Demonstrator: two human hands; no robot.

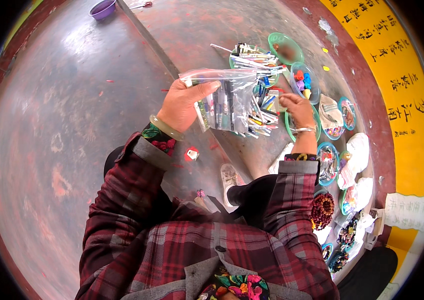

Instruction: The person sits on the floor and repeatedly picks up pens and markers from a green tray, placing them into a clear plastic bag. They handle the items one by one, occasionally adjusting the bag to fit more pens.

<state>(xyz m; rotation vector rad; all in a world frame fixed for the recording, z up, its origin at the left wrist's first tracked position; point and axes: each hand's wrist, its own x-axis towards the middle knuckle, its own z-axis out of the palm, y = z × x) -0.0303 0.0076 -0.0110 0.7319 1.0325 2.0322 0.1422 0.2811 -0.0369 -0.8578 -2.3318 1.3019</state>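
My left hand (178, 105) grips the top left edge of a clear plastic bag (243, 95), thumb in front. Several pens (227, 102) stand inside the bag, dark and light ones together. Right of the bag my right hand (299, 112) hovers over the side of a green basket (317, 131). Its fingers are curled together, and I cannot make out whether anything is between them. Behind and beside the bag lies a heap of loose pens and markers (257, 62), partly hidden by the bag.
A green bowl (294, 42) and a clear basin of colourful pieces (313, 85) stand beyond my right hand. More baskets (328, 172), a dark red beaded bundle (323, 210) and white bags (358, 150) line the right side. A purple basin (103, 10) sits far left on the concrete floor.
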